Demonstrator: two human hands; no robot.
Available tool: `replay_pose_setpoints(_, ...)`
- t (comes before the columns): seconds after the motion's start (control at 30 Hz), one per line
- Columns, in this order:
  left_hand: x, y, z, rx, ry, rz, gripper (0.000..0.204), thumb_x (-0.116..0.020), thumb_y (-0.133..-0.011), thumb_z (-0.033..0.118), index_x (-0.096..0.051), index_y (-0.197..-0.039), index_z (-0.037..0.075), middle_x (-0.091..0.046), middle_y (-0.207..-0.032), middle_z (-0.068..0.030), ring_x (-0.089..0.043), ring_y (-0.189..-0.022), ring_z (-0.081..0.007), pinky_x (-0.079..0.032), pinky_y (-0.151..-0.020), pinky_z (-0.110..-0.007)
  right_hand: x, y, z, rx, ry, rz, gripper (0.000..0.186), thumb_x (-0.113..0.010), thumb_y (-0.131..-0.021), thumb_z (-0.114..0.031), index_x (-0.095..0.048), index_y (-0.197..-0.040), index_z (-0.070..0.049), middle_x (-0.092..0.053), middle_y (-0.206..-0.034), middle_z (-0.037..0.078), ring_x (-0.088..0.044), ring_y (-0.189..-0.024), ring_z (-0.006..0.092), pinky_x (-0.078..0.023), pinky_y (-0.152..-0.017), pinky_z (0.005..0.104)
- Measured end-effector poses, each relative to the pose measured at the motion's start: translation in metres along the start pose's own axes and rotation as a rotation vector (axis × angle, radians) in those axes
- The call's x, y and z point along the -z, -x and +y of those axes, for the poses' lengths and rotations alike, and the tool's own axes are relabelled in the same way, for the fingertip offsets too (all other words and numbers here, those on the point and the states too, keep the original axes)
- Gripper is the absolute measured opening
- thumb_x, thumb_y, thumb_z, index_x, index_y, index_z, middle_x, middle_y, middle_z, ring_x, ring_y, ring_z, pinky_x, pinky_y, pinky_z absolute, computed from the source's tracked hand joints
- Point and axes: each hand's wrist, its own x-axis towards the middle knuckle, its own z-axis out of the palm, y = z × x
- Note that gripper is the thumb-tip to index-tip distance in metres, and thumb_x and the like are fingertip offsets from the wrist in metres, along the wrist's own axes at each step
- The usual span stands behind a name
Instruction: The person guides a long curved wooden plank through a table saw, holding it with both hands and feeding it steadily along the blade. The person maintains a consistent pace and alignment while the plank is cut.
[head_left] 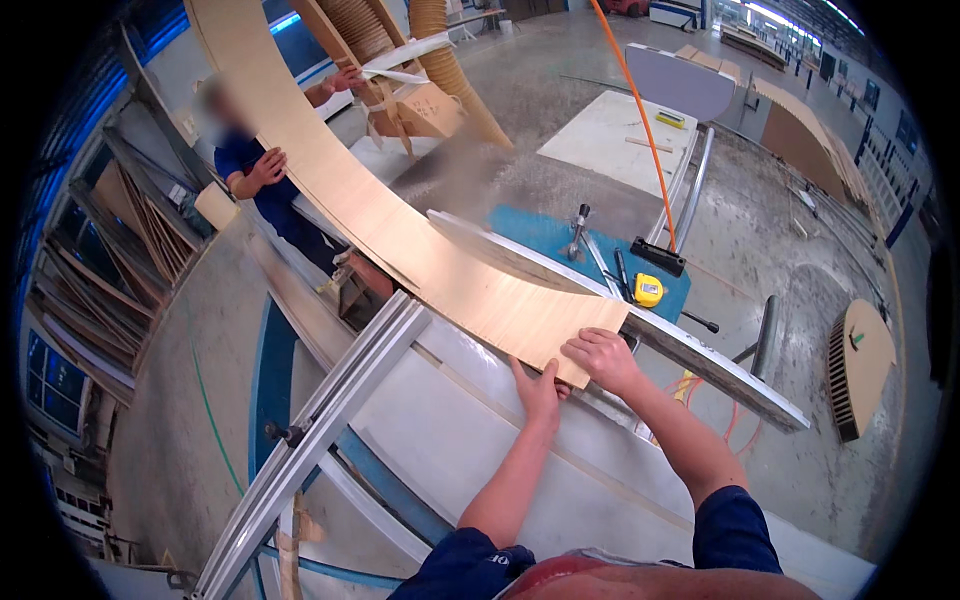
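A long, thin plywood sheet [470,285] with pale grain bends from the upper left down to the table in front of me. My left hand [540,392] grips its near edge, thumb on top and fingers partly hidden underneath. Just to the right, my right hand [603,357] is closed over the sheet's end corner, knuckles up. The sheet's near end lies beside a long metal fence [720,362]. Farther up, a co-worker in dark blue [270,205] has one hand [266,168] on the sheet's edge; the other hand [345,80] is beyond it.
A white machine table [430,400] with an aluminium rail [330,420] lies under and left of my arms. Past the fence, a blue surface [520,222] holds a yellow tape measure [648,290] and a clamp [578,232]. An orange hose [640,110] hangs down. A round ribbed wooden piece [862,365] stands right.
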Motion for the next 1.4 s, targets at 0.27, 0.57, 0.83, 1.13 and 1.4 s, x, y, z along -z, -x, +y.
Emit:
replay_pose_setpoints(0.27,0.0,-0.005,0.004,-0.023,0.007,0.028,0.095,-0.068,-0.093,0.009,-0.003,-0.162,0.012,-0.062,-0.075,-0.0091,-0.054,-0.051,-0.0148,-0.039,-0.042,-0.028,-0.012,-0.003,0.002,-0.003,0.002,0.028,0.027,-0.062,-0.075,-0.016,-0.07,-0.1,-0.007,-0.072,-0.101,0.005,-0.069,-0.1,0.0248,-0.055,-0.092,0.0373)
replay_pose_setpoints(0.57,0.005,-0.01,0.008,0.04,0.013,0.013,0.092,-0.066,-0.094,0.008,-0.004,-0.162,0.012,-0.062,-0.082,-0.0093,-0.053,-0.051,-0.0142,-0.038,-0.042,-0.027,-0.024,-0.008,0.002,0.017,0.001,0.067,0.029,-0.063,-0.075,-0.015,-0.07,-0.101,-0.006,-0.072,-0.1,0.006,-0.069,-0.098,0.0242,-0.056,-0.092,0.0372)
replay_pose_setpoints(0.83,0.017,-0.023,0.001,-0.032,-0.013,-0.01,0.095,-0.066,-0.095,0.01,0.0,-0.163,0.015,-0.062,-0.08,-0.0093,-0.052,-0.051,-0.0143,-0.039,-0.044,-0.028,-0.035,-0.009,0.0,0.003,-0.004,0.086,0.028,-0.064,-0.074,-0.016,-0.071,-0.1,-0.007,-0.072,-0.1,0.006,-0.069,-0.097,0.0244,-0.056,-0.092,0.037)
replay_pose_setpoints(1.13,0.019,-0.029,0.003,0.023,0.021,-0.011,0.098,-0.067,-0.094,0.009,0.004,-0.162,0.014,-0.062,-0.077,-0.0095,-0.053,-0.05,-0.0153,-0.039,-0.044,-0.028,-0.045,-0.011,0.003,0.008,-0.001,0.079,0.031,-0.063,-0.075,-0.015,-0.071,-0.103,-0.006,-0.072,-0.101,0.006,-0.07,-0.098,0.0261,-0.057,-0.092,0.0382)
replay_pose_setpoints(1.4,0.024,-0.037,0.004,0.062,0.009,0.001,0.099,-0.067,-0.094,0.01,0.005,-0.162,0.014,-0.063,-0.078,-0.01,-0.054,-0.05,-0.0153,-0.04,-0.043,-0.028,-0.051,-0.016,0.002,-0.008,-0.017,0.075,0.032,-0.063,-0.074,-0.015,-0.071,-0.104,-0.007,-0.072,-0.103,0.006,-0.07,-0.099,0.0265,-0.056,-0.092,0.0386)
